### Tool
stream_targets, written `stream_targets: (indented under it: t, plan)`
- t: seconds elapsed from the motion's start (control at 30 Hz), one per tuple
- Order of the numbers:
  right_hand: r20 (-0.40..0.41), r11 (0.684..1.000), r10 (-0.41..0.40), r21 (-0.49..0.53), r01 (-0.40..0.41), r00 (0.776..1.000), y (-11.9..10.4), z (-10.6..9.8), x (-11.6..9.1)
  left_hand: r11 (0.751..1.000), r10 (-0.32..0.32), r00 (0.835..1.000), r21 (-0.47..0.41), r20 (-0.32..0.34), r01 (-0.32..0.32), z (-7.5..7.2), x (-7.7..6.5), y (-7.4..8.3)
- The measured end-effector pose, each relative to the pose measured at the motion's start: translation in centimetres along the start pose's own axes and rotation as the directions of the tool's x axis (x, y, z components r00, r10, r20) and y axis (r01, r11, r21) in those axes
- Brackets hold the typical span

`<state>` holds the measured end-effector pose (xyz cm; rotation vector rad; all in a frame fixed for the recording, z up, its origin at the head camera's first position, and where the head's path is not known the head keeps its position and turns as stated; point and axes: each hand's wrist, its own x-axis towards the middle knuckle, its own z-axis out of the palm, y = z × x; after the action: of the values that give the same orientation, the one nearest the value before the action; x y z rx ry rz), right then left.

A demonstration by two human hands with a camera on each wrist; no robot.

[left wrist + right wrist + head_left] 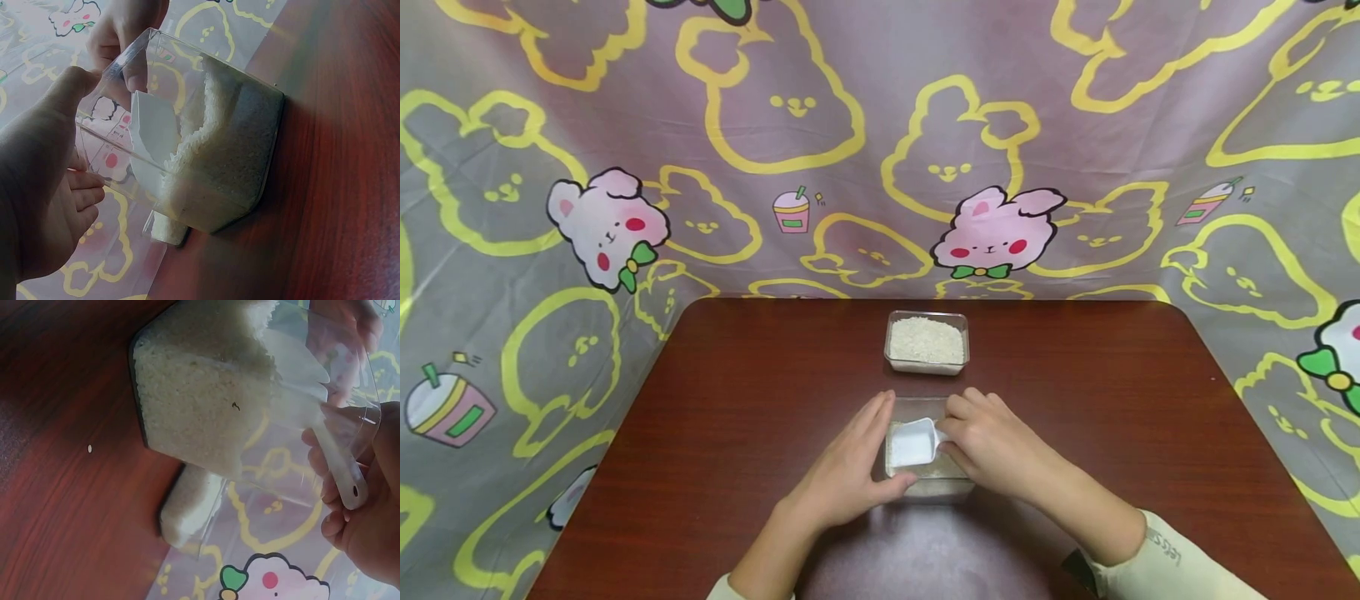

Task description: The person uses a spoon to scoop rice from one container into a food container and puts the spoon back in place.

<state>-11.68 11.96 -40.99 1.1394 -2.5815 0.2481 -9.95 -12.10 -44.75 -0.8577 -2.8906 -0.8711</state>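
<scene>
A white scoop [913,442] sits inside the near clear container [215,215], its bowl against the rice [194,394]. My right hand [996,442] grips the scoop's short handle [339,464] above the container's right side. With fingers extended, my left hand [850,458] rests against the container's left side, its thumb along the near edge. In the left wrist view the rice surface slopes, heaped higher on the side away from the scoop. The head view shows only part of this container between both hands.
Behind the near container stands a second clear container [927,343] filled with rice. Both are on a dark reddish-brown table [760,367]. A loose grain [89,449] lies on the tabletop. A patterned cloth [850,108] hangs around the table's back and sides.
</scene>
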Motion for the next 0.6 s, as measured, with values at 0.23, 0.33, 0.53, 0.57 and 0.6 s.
stream_targets:
  t: [0.23, 0.33, 0.53, 0.57, 0.6]
  plan:
    - [0.002, 0.999, 0.04, -0.025, -0.04, 0.999, -0.19, 0.0, -0.08, 1.0, 0.005, 1.0, 0.001, -0.004, -0.005, -0.02, 0.03, 0.04]
    - [0.002, 0.998, 0.049, -0.032, -0.049, 0.999, -0.22, -0.01, -0.19, 1.0, 0.006, 1.0, 0.011, -0.003, -0.006, -0.01, 0.04, 0.07]
    - [-0.021, 0.998, 0.053, -0.02, -0.054, 0.998, -0.21, -0.08, -0.54, 1.0, 0.003, 1.0, 0.019, -0.002, -0.002, -0.03, -0.05, 0.1]
    - [-0.028, 0.998, 0.055, -0.01, -0.056, 0.998, -0.21, -0.13, -0.59, 1.0, 0.001, 1.0, 0.02, -0.001, -0.001, -0.04, -0.08, 0.11]
    - [-0.035, 0.998, 0.06, 0.002, -0.06, 0.998, -0.2, -0.19, -0.64, 1.0, -0.001, 1.0, 0.02, -0.002, 0.001, -0.06, -0.1, 0.11]
